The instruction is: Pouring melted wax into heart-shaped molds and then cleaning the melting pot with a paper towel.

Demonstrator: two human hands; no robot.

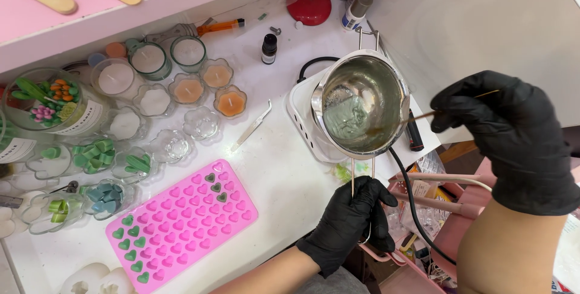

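While the pot sits on its heater, the worktop (290, 179) spreads out from the left in order of use. Farthest left stand glass cups (96, 155) of small green and coloured wax pieces, sorted by shape so each kind is easy to pick. Behind them a cluster of flower-shaped glasses (188, 89) holds set candles, white and orange, kept back from the working edge. In front lies a pink mould (181, 224) of little hearts, flat on the worktop, a few cells filled green along its near-left edge and near its top. Tweezers (252, 126) lie just beside it (handy for the small pieces).

The left hand (349, 221), in a black glove, is closed around the pot's wire handle (362, 176), steadying it. The steel pot (361, 105) rests on a white heater (302, 113), and a pale green lump is melting inside. The right hand (504, 131), also gloved, pinches a thin stick (423, 116) whose tip dips into the melt, held at a low slant to reach over the rim.
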